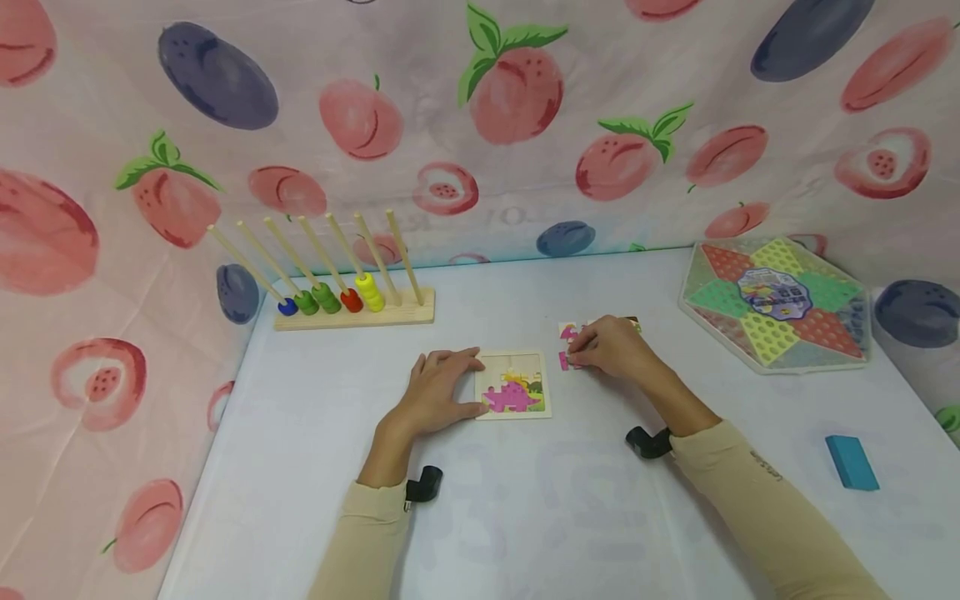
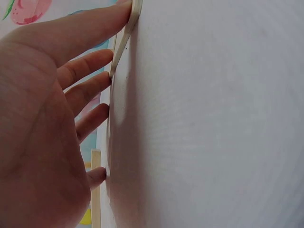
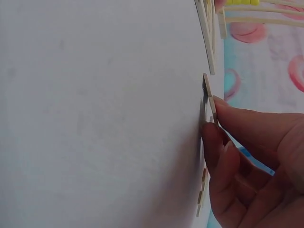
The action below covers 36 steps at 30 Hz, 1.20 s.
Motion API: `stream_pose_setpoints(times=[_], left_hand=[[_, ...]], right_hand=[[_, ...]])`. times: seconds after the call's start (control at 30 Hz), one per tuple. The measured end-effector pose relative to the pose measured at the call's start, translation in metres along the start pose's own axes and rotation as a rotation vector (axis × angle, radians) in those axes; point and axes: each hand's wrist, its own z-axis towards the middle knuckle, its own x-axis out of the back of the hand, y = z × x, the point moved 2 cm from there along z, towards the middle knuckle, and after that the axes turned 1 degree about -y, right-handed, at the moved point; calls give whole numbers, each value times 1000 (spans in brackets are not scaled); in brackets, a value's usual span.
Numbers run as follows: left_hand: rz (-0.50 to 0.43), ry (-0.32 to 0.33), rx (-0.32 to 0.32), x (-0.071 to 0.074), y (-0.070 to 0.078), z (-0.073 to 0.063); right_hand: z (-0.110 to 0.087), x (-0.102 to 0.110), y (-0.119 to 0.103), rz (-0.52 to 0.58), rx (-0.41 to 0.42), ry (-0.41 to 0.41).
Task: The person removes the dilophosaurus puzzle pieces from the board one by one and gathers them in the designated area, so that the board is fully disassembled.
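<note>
My left hand spans the left side of a square wooden puzzle board, with thumb and index fingertip on its frame and the other fingers extended. Pink dinosaur pieces fill the lower part of the board, with some yellow and green ones; bare wood shows above them. To the right, my right hand pinches a thin puzzle piece between thumb and fingers, tilted close over the table in the right wrist view. Loose puzzle pieces lie by that hand, partly hidden beneath it.
At the back left stands a wooden peg rack with coloured beads on several of its rods. A hexagonal Chinese checkers box lies at the back right, and a blue block in front of it. A fruit-print cloth hangs behind the table.
</note>
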Motion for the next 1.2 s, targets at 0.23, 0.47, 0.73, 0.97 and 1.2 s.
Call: stream_pose_setpoints(times=[0.23,0.47,0.73,0.97,1.2], left_hand=[[4,5,0,0,-1,1],[11,-1,-4,1,-1,1],[12,-2,-2,0,-1,1],[11,-1,-1,0,-1,0],[5,-3,1,0,0,0]], right_hand=[[1,1,-5,-49,-7,-7],[0,2,-7,-150,-18,-2],[0,0,-7,-198,-18,26],[0,-1,-6,-216,7,55],[-2,2,-8,-169,18,71]])
